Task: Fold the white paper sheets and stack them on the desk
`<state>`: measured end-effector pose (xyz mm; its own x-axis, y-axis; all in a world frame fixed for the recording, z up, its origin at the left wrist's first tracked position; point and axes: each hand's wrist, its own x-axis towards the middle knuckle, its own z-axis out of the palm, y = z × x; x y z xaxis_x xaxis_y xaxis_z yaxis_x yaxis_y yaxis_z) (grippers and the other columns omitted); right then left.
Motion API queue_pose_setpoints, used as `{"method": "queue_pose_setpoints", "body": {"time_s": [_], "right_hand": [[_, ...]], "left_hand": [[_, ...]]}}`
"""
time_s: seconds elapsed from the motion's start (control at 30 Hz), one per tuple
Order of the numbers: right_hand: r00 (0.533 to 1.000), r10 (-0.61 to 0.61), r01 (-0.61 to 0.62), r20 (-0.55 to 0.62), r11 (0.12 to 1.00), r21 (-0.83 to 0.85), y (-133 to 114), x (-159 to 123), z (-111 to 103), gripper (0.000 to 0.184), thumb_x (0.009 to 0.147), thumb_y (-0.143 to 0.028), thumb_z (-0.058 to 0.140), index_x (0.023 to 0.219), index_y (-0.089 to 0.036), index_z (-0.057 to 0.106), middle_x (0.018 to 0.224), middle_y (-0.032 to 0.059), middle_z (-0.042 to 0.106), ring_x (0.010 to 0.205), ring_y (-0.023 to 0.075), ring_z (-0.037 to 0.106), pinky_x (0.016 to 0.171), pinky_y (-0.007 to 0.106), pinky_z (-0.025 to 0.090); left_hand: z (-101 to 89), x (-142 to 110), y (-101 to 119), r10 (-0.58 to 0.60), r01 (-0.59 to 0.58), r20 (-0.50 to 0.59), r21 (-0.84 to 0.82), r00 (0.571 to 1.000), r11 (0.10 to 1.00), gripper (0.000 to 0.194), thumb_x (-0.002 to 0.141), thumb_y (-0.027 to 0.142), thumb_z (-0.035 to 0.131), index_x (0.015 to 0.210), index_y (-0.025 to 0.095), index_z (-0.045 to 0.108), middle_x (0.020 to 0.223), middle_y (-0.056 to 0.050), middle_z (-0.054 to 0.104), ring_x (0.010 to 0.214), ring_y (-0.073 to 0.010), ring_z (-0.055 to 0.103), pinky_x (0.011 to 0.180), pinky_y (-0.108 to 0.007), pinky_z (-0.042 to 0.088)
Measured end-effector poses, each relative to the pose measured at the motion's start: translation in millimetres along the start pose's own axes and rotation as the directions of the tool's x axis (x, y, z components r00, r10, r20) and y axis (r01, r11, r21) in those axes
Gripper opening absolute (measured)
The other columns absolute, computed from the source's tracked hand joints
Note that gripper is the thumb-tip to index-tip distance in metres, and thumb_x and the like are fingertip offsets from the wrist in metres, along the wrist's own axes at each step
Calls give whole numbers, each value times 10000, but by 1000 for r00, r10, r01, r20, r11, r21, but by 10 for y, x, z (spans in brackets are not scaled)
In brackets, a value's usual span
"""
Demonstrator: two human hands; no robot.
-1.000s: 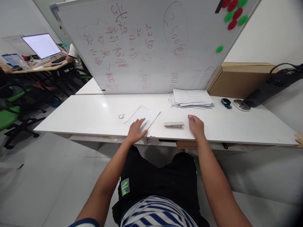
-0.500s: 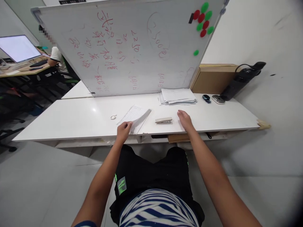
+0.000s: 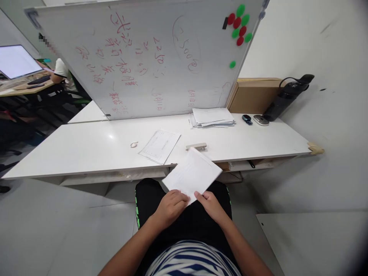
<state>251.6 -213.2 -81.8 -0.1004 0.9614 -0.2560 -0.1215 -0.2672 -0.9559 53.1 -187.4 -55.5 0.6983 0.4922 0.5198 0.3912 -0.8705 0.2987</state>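
Observation:
A white sheet of paper (image 3: 195, 170) is held tilted above my lap, in front of the desk edge. My left hand (image 3: 172, 207) grips its near left edge with the fingers curled. My right hand (image 3: 211, 205) pinches the near corner, thumb on top. Whether it is one sheet or several I cannot tell. Just beyond its far corner lies a beige stapler (image 3: 198, 146), partly covered by the paper. Other printed papers (image 3: 161, 145) lie on the desk to the left of the stapler.
A stack of papers (image 3: 214, 116) lies before the whiteboard (image 3: 138, 61). To its right are a dark watch (image 3: 247, 119), a computer mouse (image 3: 261, 120), a black bottle (image 3: 286, 99) and a cardboard box (image 3: 254, 96). A small white ring-shaped item (image 3: 133, 144) lies on the desk (image 3: 71, 149).
My left hand has lifted a sheet off the papers on the desk and brought it over my lap. My right hand has come back from beside the stapler and taken hold of it too.

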Motion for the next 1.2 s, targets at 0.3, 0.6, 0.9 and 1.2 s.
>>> {"method": "queue_pose_setpoints", "body": {"time_s": [0.3,0.6,0.9,1.2], "right_hand": [[954,89,24,-286,929,370,-66,9,-10,375,733,-550,688,680,-178,672,691,76,693,697,219,621,750,381,485],[944,87,88,-318,863,497,-146,259,-19,336,677,-481,762,703,-160,665,735,88,715,732,203,652,758,352,509],[935,23,171,-354,844,507,-316,773,18,324,649,-449,774,681,-176,603,727,97,723,698,194,663,696,315,519],[958,49,112,-284,845,524,-215,753,24,291,656,-403,779,680,-172,605,724,91,722,691,186,656,699,312,514]], "left_hand": [[-119,-28,-326,-292,309,-101,306,951,901,385,878,348,571,1247,246,535,1330,-98,553,1280,-276,460,1057,-485,368],[-282,155,-942,-532,564,-206,427,822,707,499,917,433,457,1371,229,432,1449,-93,428,1369,-285,335,1121,-490,229],[-74,226,-1214,-752,757,-187,354,632,548,644,887,557,441,1413,191,376,1486,-92,368,1404,-271,262,1144,-492,159],[-122,302,-1176,-786,806,-203,261,584,531,551,919,489,415,1382,191,403,1452,-110,421,1393,-279,287,1138,-526,143]]}}
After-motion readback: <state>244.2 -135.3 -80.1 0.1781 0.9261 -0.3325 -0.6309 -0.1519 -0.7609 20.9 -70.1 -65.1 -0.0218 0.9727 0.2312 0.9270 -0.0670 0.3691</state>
